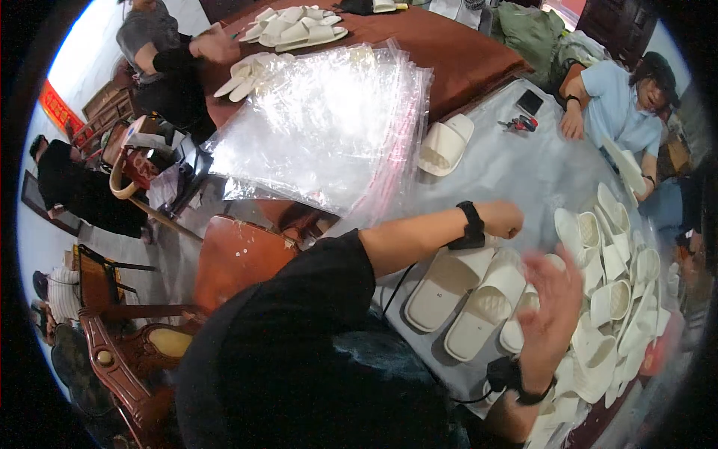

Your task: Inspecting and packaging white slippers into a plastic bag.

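My left hand [502, 218] is over the far end of a row of white slippers on the table. Its fingers are curled closed, and whatever they may hold is hidden. Below it, side by side, lie a white slipper [437, 301] and a second slipper [476, 326], toes away from me. My right hand [552, 292], smeared by motion, is raised with fingers apart between that row and a heap of white slippers [609, 299] on the right. It partly covers another slipper [513, 337] in the row. Both wrists wear black bands.
A stack of clear plastic bags [314, 127] covers the table's left part, with a single slipper [449, 144] beside it. Farther back are a phone [530, 102] and red-handled pliers [521, 124]. A co-worker [621, 105] at the right holds a slipper. More slippers [295, 28] lie at the far left.
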`<state>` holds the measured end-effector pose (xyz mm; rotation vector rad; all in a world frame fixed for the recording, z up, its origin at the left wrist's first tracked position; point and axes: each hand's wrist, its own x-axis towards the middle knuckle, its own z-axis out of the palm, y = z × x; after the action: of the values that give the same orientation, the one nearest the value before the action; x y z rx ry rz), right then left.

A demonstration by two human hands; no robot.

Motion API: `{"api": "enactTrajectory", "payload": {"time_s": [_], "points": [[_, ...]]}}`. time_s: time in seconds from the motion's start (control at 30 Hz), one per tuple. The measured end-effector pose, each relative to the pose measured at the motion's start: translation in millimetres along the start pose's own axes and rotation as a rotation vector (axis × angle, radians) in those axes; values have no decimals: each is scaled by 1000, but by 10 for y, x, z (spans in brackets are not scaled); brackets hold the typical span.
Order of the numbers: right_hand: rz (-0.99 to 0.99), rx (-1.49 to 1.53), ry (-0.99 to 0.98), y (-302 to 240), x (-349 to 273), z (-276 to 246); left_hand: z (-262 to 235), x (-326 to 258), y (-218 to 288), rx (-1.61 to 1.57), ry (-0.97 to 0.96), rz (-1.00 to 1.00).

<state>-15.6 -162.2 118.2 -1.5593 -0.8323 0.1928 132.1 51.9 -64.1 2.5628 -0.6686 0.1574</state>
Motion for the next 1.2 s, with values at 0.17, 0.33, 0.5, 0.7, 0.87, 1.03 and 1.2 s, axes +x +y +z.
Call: {"api": "enactTrajectory", "payload": {"time_s": [0.17, 0.33, 0.5, 0.7, 0.87, 1.03, 1.2], "points": [[245, 183, -225, 82, 1102, 802, 212, -60, -331, -447, 214, 53], [511, 187, -241, 713, 1863, 1788, 47, -273, -421, -671, 75, -56], [563, 346, -309, 968, 1937, 2191, 49, -436, -494, -850, -105, -225], [673, 479, -332, 1188, 1987, 2289, 97, -431, -461, -811, -40, -197], [619, 538, -221, 1165, 1951, 2327, 11, -459, -373, -823, 32, -162], [616, 509, -268, 1083, 1914, 2343, -193, -511, -281, -814, 32, -155], [574, 540, -287, 1312, 1865, 2481, -123, -510, -307, -899, 32, -178]]}}
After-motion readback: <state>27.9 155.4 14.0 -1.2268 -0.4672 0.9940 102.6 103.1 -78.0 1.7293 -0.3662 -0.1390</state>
